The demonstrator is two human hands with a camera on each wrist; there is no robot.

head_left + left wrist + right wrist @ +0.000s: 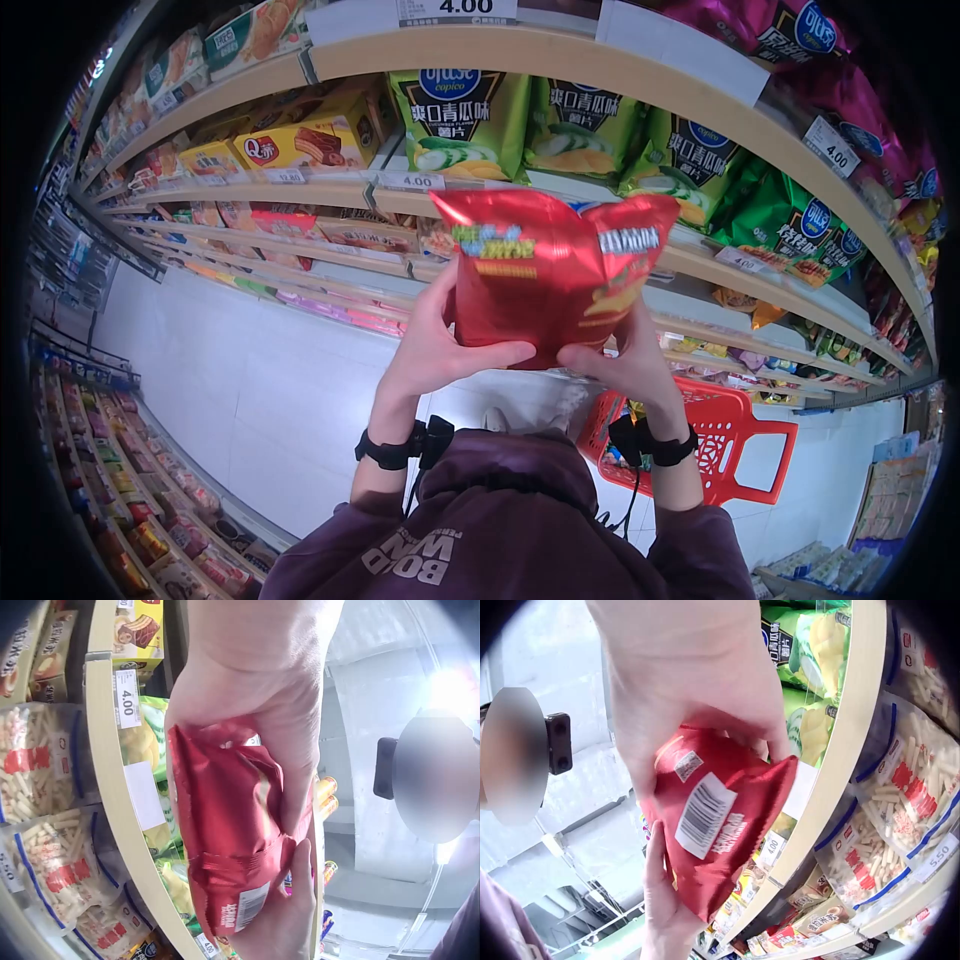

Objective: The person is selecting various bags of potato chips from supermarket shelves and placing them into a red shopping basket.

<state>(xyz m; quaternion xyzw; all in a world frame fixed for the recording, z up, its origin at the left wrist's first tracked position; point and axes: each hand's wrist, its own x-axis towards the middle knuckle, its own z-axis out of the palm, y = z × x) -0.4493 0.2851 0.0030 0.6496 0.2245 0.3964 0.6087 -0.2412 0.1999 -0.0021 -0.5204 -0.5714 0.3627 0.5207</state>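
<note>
A puffed red bag of chips [520, 290] is held up in front of the shelves by both hands. On its left side the left hand [435, 335] grips it, thumb laid across the near face. From the right side the right hand [630, 355] grips it too, its thumb pointing in toward the other. The left wrist view shows the red bag [232, 817] between the two palms, its crimped bottom seam facing that camera. A white barcode label [705, 815] shows on the bag in the right wrist view. The fingers behind the bag are mostly hidden.
Green cucumber chip bags [455, 125] stand on the shelf behind, with yellow cake boxes [310, 140] to their left. A red shopping basket [740, 440] sits on the floor at right. Another shelf [150, 500] runs along the lower left. Pink bags [840, 90] fill the upper right.
</note>
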